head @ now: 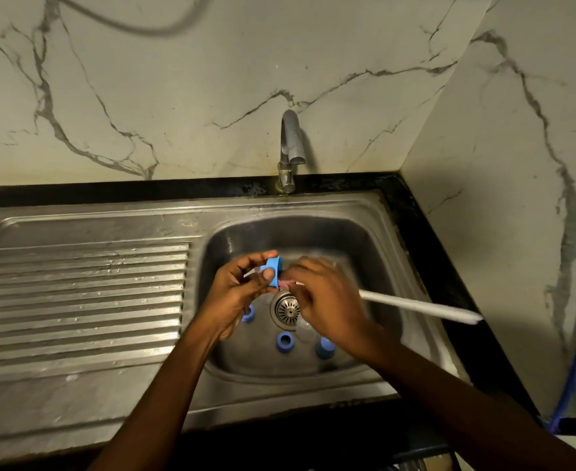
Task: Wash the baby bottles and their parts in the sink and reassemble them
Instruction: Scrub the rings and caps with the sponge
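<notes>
Over the steel sink basin, my left hand pinches a blue bottle collar ring between thumb and fingers. My right hand grips a long white bottle brush whose handle sticks out to the right; its pinkish tip meets the ring, blurred. Three more blue bottle parts lie on the basin floor: one partly behind my left hand, one in the middle, one beside my right wrist. Clear bottle parts near them are too faint to make out.
The drain strainer sits mid-basin below my hands. A chrome tap rises at the back with no water visible. A ribbed drainboard lies to the left. Black counter edge and marble walls close the right side.
</notes>
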